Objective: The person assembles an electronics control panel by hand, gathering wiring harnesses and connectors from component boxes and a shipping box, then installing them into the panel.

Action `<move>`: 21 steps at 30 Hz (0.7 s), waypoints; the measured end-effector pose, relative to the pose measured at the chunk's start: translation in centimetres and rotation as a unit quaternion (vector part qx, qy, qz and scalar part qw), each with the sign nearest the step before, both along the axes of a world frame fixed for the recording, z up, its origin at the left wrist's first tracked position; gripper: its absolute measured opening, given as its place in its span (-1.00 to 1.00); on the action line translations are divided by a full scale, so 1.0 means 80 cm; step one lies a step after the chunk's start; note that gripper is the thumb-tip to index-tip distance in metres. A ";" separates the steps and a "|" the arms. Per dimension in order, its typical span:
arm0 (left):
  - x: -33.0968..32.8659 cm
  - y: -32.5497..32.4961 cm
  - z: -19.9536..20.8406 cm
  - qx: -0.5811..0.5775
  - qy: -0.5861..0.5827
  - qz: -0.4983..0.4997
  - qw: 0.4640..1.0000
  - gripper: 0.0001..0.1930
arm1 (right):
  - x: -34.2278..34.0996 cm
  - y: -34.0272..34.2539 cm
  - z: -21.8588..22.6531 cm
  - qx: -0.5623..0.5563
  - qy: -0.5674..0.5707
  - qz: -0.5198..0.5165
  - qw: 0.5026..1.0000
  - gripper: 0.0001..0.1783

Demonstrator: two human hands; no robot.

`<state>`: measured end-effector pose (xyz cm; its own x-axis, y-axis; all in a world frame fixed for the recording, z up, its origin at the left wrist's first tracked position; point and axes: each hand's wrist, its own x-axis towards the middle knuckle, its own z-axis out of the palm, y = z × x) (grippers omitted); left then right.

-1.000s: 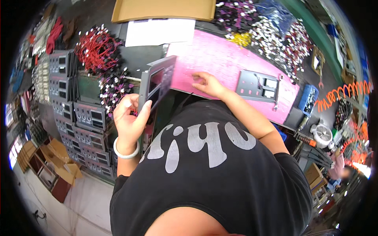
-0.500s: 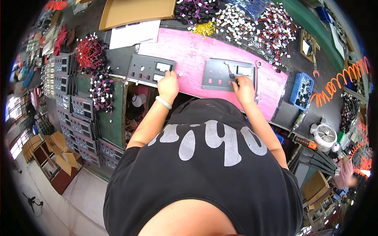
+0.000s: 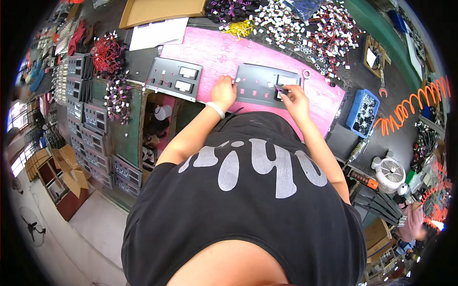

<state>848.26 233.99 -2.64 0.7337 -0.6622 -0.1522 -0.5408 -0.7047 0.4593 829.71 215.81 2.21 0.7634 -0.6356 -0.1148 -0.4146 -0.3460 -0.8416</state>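
Note:
On the pink work surface (image 3: 210, 52) lie two dark grey metal panels with cut-outs. The right panel (image 3: 253, 74) is in front of me, with white rectangular pieces and a small wired part at its right end. My right hand (image 3: 296, 101) is closed in a pinch over that end, on a small wired connector (image 3: 280, 89) partly hidden by the fingertips. At the right panel's left edge, my left hand (image 3: 224, 94) is closed round a small white connector (image 3: 234, 83). The left panel (image 3: 164, 71) carries two white-faced rectangular modules and small wired parts.
A combination wrench (image 3: 306, 78) lies beside the right panel. Heaps of white connectors (image 3: 276, 24) and yellow pieces (image 3: 239, 29) sit at the back. A blue bin (image 3: 353, 114) of small parts, an orange coiled hose (image 3: 400, 109) and a small fan (image 3: 390, 169) are at right; stacked panels (image 3: 95, 117) at left.
My left hand has moved right, from the left panel to the right panel's left edge, still with the white connector. My right hand stays at the right panel's end, now pinching the wired connector.

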 end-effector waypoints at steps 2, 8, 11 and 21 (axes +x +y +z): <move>0.001 -0.005 0.004 0.016 0.014 0.027 0.999 -0.73 | -0.022 -0.014 0.001 0.049 -0.037 -0.043 0.997 -0.65; 0.021 -0.003 0.012 -0.148 0.350 0.186 0.906 -0.63 | -0.081 -0.056 0.018 0.245 -0.108 -0.149 0.952 -0.73; 0.027 -0.012 0.032 -0.144 0.571 0.173 0.789 -0.72 | -0.106 -0.072 0.014 0.245 -0.116 -0.215 0.938 -0.72; 0.012 0.002 0.119 -0.312 0.625 0.162 0.697 -0.75 | -0.100 -0.042 -0.002 0.254 -0.057 -0.322 0.910 -0.70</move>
<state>849.24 234.18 6.87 0.4130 -0.7164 -0.5623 0.6972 -0.1486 0.7014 821.72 212.48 2.05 0.2764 -0.8427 -0.4620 -0.2946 0.3833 -0.8754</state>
